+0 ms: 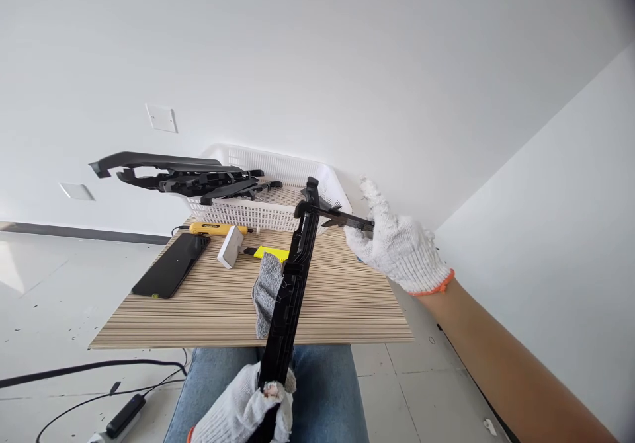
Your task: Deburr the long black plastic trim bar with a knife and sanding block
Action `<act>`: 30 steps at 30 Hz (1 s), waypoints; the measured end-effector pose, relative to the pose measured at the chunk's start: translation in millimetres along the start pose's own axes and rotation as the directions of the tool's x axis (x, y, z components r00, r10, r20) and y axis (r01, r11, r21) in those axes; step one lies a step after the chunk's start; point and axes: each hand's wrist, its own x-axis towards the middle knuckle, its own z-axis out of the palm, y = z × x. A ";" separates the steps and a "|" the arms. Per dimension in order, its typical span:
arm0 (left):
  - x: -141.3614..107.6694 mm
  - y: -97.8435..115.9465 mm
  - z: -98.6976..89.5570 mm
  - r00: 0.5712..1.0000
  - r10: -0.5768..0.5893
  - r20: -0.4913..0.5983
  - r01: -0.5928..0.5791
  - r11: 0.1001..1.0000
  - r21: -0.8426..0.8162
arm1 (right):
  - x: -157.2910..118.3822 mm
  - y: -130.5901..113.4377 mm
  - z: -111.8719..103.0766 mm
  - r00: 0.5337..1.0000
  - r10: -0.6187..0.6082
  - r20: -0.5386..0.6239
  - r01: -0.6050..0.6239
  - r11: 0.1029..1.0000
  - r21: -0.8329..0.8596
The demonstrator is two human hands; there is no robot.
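At the bottom centre of the frame the left hand (248,406), in a white knit glove, is closed around the lower end of a long black plastic part (290,291), which rises from the fist at a slight tilt to the right and ends just in front of the white basket (297,168). Right of centre, the right hand (397,244), also gloved in white with an orange cuff, grips a thin dark tool (347,219) whose tip meets the top of the black plastic part; the fingers are curled about the tool's handle, with one finger sticking upward. The bare forearm runs off to the lower right corner. Both hands work above a striped wooden table (347,304) that fills the middle of the picture. On it, left of centre, lie a black phone (171,266), a yellow screwdriver (215,229) near the basket, a small white block (231,246), and a yellow and black knife (268,253) just beside it. A grey cloth (268,287) lies just behind the held part, partly hidden by it. The basket stands at the far edge of the table against the wall, and several more black plastic pieces (173,173) lie across its rim, jutting out toward the left of the frame. Blue jeans (327,390) show at the bottom, below the table's edge, and black cables (89,370) trail over the floor at the lower left.
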 end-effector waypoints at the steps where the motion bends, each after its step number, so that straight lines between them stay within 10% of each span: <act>1: -0.3 1.2 0.3 1.000 0.015 -0.004 -0.015 1.000 0.008 | -0.1 0.1 1.0 1.000 -0.012 0.003 0.012 1.000 -0.010; 13: -1.6 8.2 1.3 1.000 0.024 0.000 -0.024 0.999 0.021 | 4.3 10.1 -2.0 0.972 -0.137 0.191 0.131 0.990 0.046; 26: 1.2 8.8 -0.6 1.000 0.030 0.000 -0.030 0.999 0.018 | -3.3 1.8 -4.4 0.997 0.074 0.006 -0.074 0.994 0.083; 30: -1.1 14.6 1.3 0.999 0.043 0.025 -0.043 0.999 0.013 | -13.0 -6.7 -7.3 0.999 -0.027 0.035 0.023 0.995 0.096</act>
